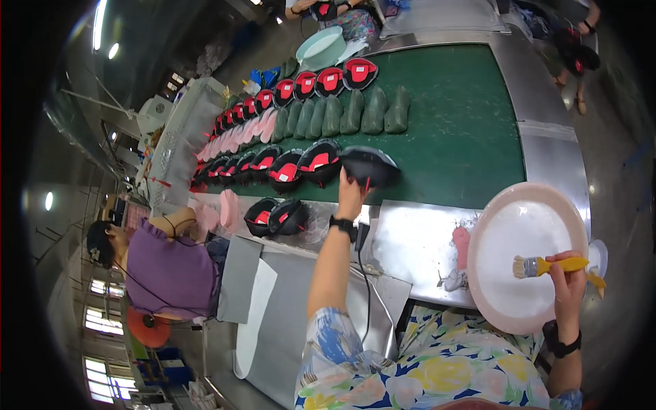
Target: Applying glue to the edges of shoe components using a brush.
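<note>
My left hand (350, 194) reaches to the near edge of the green work surface (454, 130), its fingers closed on the rim of a black shoe upper (371, 166). That upper is at the right end of a row of black-and-red shoe uppers (319, 162). In my right hand (568, 283) is a paintbrush (529, 266) with a yellow handle and pale bristles pointing left. The brush is over a pale pink basin (480, 290) with white contents. Two more black uppers (261, 216) sit on the metal ledge left of my left forearm.
Greenish foot-shaped forms (352, 113) and pink insoles (236, 137) line the middle of the surface, with more uppers (329, 82) behind. A co-worker in purple (171, 266) is at the left. A pink piece (461, 246) and a black cable (369, 294) lie near the basin and my left arm.
</note>
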A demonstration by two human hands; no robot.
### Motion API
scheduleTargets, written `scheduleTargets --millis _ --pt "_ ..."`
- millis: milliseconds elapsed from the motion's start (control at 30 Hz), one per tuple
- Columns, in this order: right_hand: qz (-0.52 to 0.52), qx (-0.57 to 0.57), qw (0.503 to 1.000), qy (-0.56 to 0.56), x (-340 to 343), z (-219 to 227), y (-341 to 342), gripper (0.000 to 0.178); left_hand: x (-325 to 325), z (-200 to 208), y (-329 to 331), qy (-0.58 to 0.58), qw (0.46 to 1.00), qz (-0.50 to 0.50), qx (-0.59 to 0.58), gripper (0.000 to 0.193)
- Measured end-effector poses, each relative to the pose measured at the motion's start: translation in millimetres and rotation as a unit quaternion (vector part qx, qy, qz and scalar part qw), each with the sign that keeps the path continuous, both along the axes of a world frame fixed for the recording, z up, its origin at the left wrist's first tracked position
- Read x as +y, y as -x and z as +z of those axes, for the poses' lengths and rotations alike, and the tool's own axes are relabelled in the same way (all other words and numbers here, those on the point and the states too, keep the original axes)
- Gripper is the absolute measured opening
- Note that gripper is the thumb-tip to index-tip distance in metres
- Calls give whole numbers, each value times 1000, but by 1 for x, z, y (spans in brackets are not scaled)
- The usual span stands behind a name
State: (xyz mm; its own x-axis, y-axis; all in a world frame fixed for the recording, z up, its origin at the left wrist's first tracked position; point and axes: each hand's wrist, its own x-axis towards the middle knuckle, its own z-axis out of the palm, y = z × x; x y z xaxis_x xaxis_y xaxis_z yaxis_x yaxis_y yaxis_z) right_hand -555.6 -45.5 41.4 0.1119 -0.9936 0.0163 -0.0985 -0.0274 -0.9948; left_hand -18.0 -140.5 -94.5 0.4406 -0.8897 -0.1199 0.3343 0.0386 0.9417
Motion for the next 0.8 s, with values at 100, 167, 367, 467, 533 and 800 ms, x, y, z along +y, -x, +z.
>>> scheduleTargets --millis 100,167,367,467,533,800 --pt "13 15 1000 -19 -2 1 -8 13 -24 -37 -50 -70 992 67 -84 76" --pt "15 28 999 -22 -5 0 -3 13 -38 -61 -53 -240 952 150 -117 75" --pt "-3 -21 999 -44 -16 -7 -8 13 33 -5 -37 -131 969 127 -169 53" --pt "-90 -205 965 -134 -22 -1 -9 21 83 32 28 -73 951 25 -299 33" --pt "-79 -266 948 -155 -19 -5 3 20 123 45 78 -60 940 -7 -336 26" --pt "-28 -462 846 -264 -2 -5 -1 19 223 -17 160 -55 793 -198 -574 34"
